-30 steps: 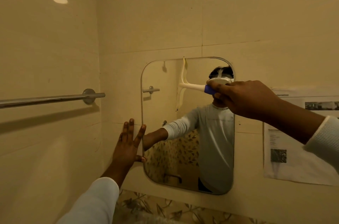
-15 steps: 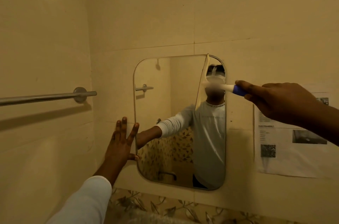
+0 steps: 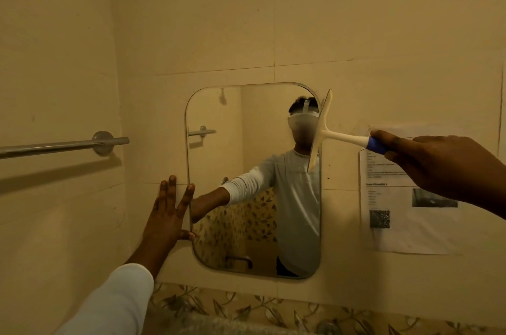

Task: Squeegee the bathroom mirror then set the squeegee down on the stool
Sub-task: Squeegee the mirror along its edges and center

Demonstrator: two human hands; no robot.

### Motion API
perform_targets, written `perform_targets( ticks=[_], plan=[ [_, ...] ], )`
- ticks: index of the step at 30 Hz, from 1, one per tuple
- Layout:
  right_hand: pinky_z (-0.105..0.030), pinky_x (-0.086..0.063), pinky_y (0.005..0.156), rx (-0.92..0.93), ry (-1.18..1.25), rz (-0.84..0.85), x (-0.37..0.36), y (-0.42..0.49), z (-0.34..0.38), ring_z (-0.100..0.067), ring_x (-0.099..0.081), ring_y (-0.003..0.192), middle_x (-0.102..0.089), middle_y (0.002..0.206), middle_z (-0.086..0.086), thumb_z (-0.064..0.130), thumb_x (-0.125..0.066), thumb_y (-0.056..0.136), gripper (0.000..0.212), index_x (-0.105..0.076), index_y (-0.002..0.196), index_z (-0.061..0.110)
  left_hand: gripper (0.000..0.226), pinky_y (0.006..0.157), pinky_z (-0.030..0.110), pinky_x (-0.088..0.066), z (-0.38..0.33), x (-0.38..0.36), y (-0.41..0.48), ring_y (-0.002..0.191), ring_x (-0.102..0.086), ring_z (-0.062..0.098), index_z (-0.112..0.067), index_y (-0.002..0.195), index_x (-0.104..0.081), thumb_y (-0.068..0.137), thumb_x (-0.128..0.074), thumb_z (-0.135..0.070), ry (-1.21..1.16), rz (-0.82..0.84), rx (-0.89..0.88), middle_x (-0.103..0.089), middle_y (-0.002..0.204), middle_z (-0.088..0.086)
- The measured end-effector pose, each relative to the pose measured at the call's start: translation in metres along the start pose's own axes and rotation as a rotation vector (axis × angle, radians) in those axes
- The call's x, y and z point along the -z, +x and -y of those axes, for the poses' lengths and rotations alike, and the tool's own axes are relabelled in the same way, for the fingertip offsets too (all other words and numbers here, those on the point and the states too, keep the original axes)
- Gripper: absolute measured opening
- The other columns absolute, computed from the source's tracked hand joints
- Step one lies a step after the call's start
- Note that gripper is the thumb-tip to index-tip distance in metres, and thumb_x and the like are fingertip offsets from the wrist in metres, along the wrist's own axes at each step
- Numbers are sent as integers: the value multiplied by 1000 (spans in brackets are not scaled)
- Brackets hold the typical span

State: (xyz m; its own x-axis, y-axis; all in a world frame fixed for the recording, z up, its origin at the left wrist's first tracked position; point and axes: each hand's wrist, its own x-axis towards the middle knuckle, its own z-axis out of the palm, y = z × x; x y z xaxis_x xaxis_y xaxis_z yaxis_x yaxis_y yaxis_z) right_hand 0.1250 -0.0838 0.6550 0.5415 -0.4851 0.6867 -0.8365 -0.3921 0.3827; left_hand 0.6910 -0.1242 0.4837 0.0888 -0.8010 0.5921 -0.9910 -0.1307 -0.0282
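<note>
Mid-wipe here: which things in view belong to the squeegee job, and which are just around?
Job:
mirror
squeegee, blade at its right edge
right hand, holding the blue grip
left hand, flat by the mirror's left edge
(the stool is not in view)

Just there:
towel bar
paper notice on the wall
leaf-patterned tile border

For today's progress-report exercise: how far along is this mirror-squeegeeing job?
Done: cannot tell; the mirror reflects clearly. In hand: right hand holds the squeegee by its blue grip, blade upright at the mirror's upper right edge; left hand flat on the wall. Left: setting it on the stool, not in view.
</note>
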Motion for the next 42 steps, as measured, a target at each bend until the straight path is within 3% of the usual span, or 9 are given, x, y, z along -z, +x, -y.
perform_targets(
  ticks=[5,7,10,14,19,22,27,36,42],
  plan=[
    [-31,-46,35,-183,128,-96,-18,-39,4,-10,-46,44,-51,65,2,37,-48,98,69,-42,163,17,160,120,63,-21,0,1,-1,151,17,47,-39,148,32,49,-90,-65,-6,-3,-16,23,164,24],
    [-25,-43,36,-274,246,-152,-29,-52,25,-7,-47,45,-52,66,6,39,-46,100,65,-49,158,11,159,118,64,-25,1,1,-2,151,15,48,-37,151,26,47,-90,-65,-10,-8,-26,21,164,25],
    [-18,-39,40,-372,550,-253,-52,-42,74,-9,-52,45,-55,66,7,42,-48,102,48,-58,137,9,158,112,66,-33,-1,3,-3,151,8,51,-33,155,15,43,-91,-66,-26,4,-45,14,165,28],
    [-42,-62,60,-508,1114,-169,-71,11,141,-25,-69,69,-67,92,-6,28,-55,109,22,-46,128,23,157,115,62,-28,3,7,-5,151,16,47,-28,159,14,47,-87,-71,-20,75,-46,26,164,23],
    [-23,-51,69,-554,1514,-401,-77,92,198,-6,-62,76,-62,95,1,37,-49,111,4,-53,110,35,156,118,58,-25,11,16,-3,148,30,39,-31,155,25,54,-88,-67,-7,149,-52,48,156,8],
    [-18,-53,65,-690,1674,-451,-81,127,220,-2,-62,70,-60,82,7,40,-53,110,17,-58,96,34,155,119,57,-24,11,23,-3,147,31,39,-33,152,31,57,-87,-65,13,175,-65,52,152,6],
    [-30,-56,73,-736,1625,-538,-93,148,235,-9,-59,71,-57,79,9,40,-54,110,21,-53,89,36,156,121,58,-19,7,26,-4,147,31,40,-35,150,35,57,-86,-68,24,196,-38,55,150,6],
    [-12,-52,68,-749,1605,-517,-137,110,252,-1,-69,84,-66,94,11,34,-52,110,12,-57,100,38,156,121,59,-15,5,22,-3,147,32,42,-31,152,32,56,-85,-71,-3,202,-6,53,152,8],
    [-21,-52,79,-860,1724,-424,-166,63,278,-10,-69,91,-71,99,2,56,-49,97,32,-63,114,33,155,122,57,-14,4,22,-2,147,30,43,-31,150,35,58,-82,-73,30,205,1,54,151,9]
  ],
)
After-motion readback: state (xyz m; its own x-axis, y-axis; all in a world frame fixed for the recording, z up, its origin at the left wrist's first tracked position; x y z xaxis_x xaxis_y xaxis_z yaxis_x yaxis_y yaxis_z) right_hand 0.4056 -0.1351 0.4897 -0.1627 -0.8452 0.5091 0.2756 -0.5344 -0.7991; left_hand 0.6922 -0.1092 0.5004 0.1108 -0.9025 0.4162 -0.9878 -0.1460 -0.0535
